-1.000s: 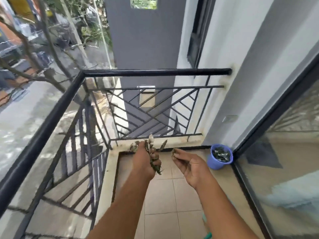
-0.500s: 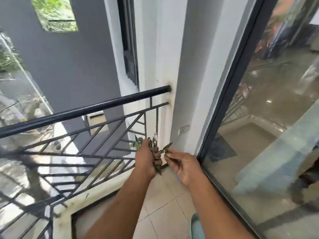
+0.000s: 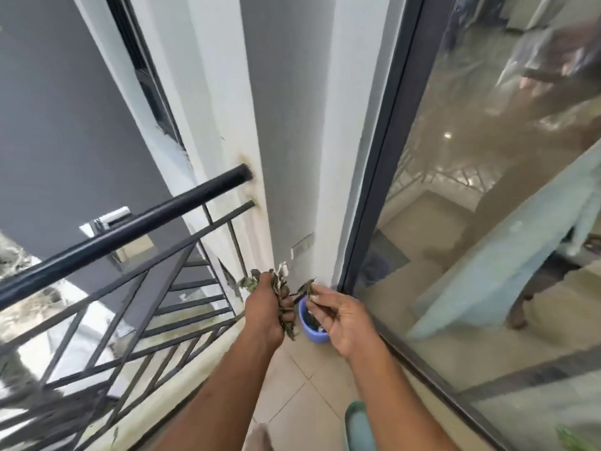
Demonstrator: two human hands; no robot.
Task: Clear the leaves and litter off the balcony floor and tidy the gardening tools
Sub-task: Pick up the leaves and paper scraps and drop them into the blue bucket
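While hands point(image 3: 302, 307) grip leaves point(image 3: 282, 296), blue pot point(image 3: 313, 327) holds litter.

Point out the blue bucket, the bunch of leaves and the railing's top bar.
blue bucket point(image 3: 317, 335): head view, on its front outer wall.
bunch of leaves point(image 3: 279, 288): head view, on the leaves above the left hand's fingers.
top bar point(image 3: 130, 231): head view, midway along the black rail.
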